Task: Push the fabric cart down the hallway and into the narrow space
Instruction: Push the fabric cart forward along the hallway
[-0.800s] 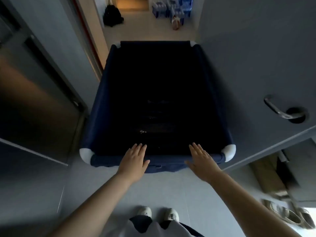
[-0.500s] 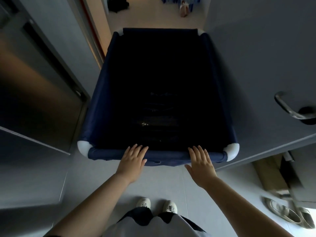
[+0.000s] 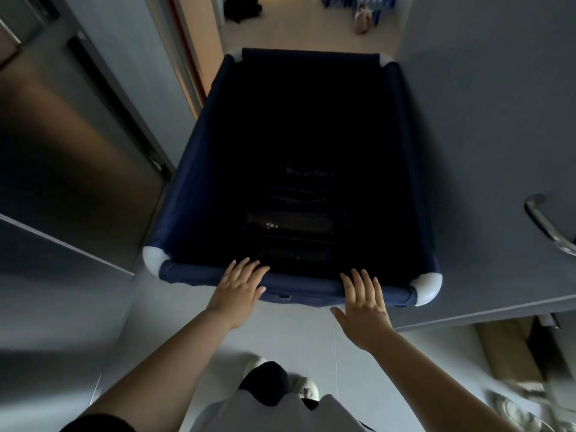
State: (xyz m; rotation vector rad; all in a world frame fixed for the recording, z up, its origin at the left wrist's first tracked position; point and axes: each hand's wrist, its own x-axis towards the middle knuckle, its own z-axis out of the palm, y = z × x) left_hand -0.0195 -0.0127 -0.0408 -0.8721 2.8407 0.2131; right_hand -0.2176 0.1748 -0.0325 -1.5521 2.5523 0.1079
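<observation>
Head view: fabric cart (image 3: 187,169), navy w/ white corner caps, stands in the hallway just ahead of the person, filling most of the gap btwn the metal-framed door (image 3: 78,157) on the left and a grey door (image 3: 486,120) on the right. Its right side sits just beside the grey door; door handle (image 3: 545,226) shows at right edge. Left hand (image 3: 240,291) lies flat on the near rail, fingers spread over the top edge, grip open, not wrapped. Right hand (image 3: 364,304) likewise flat, fingers on the rail, thumb out, grip open. Cart interior is very dark; contents can't be made out. Far end of hallway: black bag (image 3: 240,7) on the floor. Near bottom: person's shoe (image 3: 307,389) on pale floor (image 3: 305,335).
</observation>
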